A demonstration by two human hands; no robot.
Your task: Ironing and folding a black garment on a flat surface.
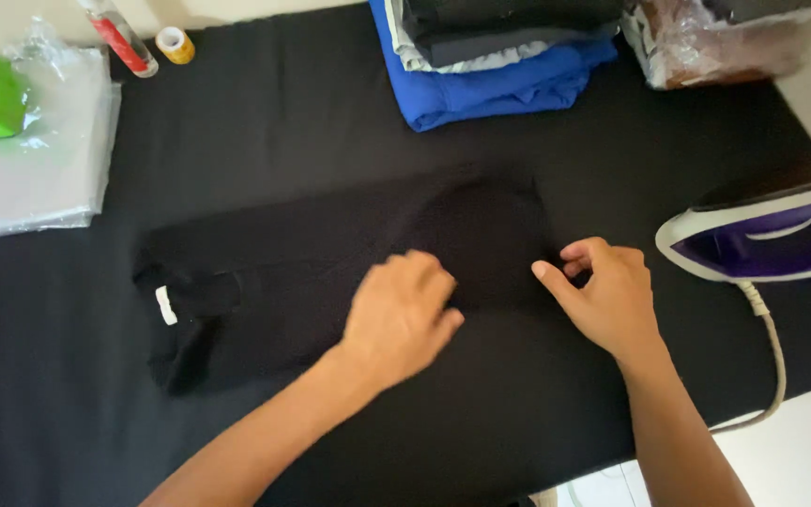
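Black garment lies folded and flat in the middle of the black-covered surface, its white label at the left end; a purple and white iron rests at the right edge; folded clothes are stacked at the far side; left hand presses down on the garment, fingers curled; right hand pinches its right edge.

Left hand flat, right hand pinching (2 forearms bare).
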